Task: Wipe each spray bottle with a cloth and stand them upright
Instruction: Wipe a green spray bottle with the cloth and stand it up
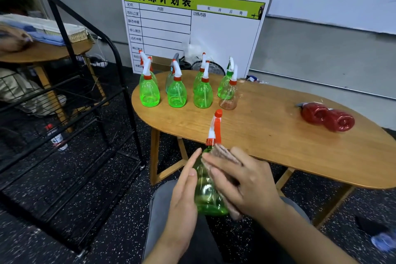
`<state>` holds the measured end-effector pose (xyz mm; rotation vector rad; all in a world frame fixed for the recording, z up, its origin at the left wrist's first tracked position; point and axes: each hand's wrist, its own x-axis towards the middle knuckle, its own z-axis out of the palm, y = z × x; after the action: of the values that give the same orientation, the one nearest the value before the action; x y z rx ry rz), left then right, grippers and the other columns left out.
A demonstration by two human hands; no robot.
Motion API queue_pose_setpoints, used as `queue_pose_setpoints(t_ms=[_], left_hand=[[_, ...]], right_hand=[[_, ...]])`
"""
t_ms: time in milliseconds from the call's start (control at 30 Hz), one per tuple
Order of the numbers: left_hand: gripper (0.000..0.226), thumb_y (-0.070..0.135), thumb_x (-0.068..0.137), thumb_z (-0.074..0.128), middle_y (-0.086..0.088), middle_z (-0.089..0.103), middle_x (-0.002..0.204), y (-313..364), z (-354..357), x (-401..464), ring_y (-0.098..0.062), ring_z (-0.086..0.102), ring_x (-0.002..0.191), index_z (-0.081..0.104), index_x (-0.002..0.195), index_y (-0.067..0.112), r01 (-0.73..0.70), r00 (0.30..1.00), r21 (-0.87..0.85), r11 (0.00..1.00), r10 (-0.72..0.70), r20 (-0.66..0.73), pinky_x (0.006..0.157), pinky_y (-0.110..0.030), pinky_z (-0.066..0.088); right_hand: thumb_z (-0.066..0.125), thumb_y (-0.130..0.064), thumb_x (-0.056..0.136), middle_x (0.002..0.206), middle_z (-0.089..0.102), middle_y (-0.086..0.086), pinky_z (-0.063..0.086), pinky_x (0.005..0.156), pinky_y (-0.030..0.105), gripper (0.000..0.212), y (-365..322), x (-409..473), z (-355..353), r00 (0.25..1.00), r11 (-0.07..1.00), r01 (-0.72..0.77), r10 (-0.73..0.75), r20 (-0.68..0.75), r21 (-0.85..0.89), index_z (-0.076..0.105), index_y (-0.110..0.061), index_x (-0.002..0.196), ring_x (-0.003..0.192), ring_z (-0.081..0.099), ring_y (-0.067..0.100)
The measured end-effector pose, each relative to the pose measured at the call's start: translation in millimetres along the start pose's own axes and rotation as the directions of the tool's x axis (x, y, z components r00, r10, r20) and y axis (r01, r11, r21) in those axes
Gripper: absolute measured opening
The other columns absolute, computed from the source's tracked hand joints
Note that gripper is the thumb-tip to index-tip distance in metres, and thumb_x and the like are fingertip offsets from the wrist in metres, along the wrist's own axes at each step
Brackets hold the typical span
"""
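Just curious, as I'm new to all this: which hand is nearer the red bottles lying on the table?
The right hand, which presses the cloth on the green bottle; the red bottles lie on its far right. The left hand is beyond that bottle.

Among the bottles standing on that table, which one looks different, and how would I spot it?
Start at the oval wooden table and find the cluster of upright spray bottles at its far left end. In the front row, the rightmost one is the clear bottle; its neighbours are bright green, while its body is colourless.
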<state>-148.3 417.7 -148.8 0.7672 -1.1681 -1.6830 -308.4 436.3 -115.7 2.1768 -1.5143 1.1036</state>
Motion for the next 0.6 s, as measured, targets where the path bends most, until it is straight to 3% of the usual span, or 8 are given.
queue_pose_setpoints(t_ms=[100,200,333,400,467,600], left_hand=[[0.048,0.039,0.102,0.039,0.018,0.069,0.138,0,0,0,-0.004,0.063,0.13,0.056,0.147,0.037,-0.024,1.0,0.026,0.999,0.024,-0.001,0.101,-0.022,0.054],[0.051,0.044,0.104,0.034,0.013,0.067,0.143,-3,-2,0,-0.009,0.059,0.137,0.056,0.148,0.034,-0.031,0.999,0.05,0.998,0.032,-0.021,0.116,-0.038,0.047],[0.061,0.058,0.104,0.02,0.003,0.072,0.136,-12,-6,1,-0.016,0.064,0.132,0.059,0.147,0.037,0.021,0.999,0.063,0.998,-0.02,-0.025,0.116,-0.052,0.048],[0.064,0.061,0.102,0.017,0.001,0.073,0.134,-13,-6,3,-0.017,0.065,0.13,0.059,0.146,0.039,0.02,0.999,0.057,0.998,-0.018,-0.042,0.116,-0.051,0.046],[0.065,0.063,0.101,0.017,0.0,0.073,0.135,-13,-6,3,-0.019,0.066,0.13,0.058,0.147,0.041,0.023,0.998,0.048,0.999,-0.021,-0.052,0.117,-0.051,0.045],[0.06,0.073,0.103,0.019,0.009,0.065,0.146,-13,-4,2,-0.015,0.057,0.14,0.057,0.144,0.052,0.029,0.999,0.087,0.996,-0.027,-0.025,0.118,-0.054,0.043]], right_hand=[[0.048,-0.048,0.105,0.083,0.052,-0.012,0.043,0.044,0.022,0.035,-2,12,3,0.987,0.986,-0.16,0.16,-0.001,-0.047,0.074,-0.036,0.127,0.057,0.049,0.003],[0.05,-0.046,0.105,0.087,0.056,-0.01,0.045,0.045,0.023,0.034,-8,10,6,0.991,0.99,-0.126,0.129,0.04,-0.066,0.075,-0.035,0.125,0.059,0.051,0.004],[0.061,-0.035,0.101,0.088,0.058,-0.006,0.048,0.049,0.026,0.025,-15,-6,1,0.982,0.993,0.121,-0.12,0.146,0.002,0.075,-0.031,0.121,0.065,0.052,0.006],[0.065,-0.031,0.099,0.088,0.06,-0.005,0.048,0.052,0.024,0.023,-16,-16,-1,0.944,0.96,0.281,-0.276,0.179,-0.001,0.076,-0.028,0.119,0.068,0.053,0.008],[0.067,-0.031,0.098,0.089,0.062,-0.005,0.047,0.054,0.022,0.024,-13,-19,-2,0.933,0.946,0.324,-0.316,0.17,-0.015,0.077,-0.028,0.119,0.07,0.054,0.008],[0.047,-0.044,0.109,0.086,0.058,-0.01,0.046,0.047,0.016,0.032,1,-7,-2,0.997,0.998,0.054,-0.052,0.057,-0.032,0.072,-0.035,0.127,0.061,0.047,0.0]])
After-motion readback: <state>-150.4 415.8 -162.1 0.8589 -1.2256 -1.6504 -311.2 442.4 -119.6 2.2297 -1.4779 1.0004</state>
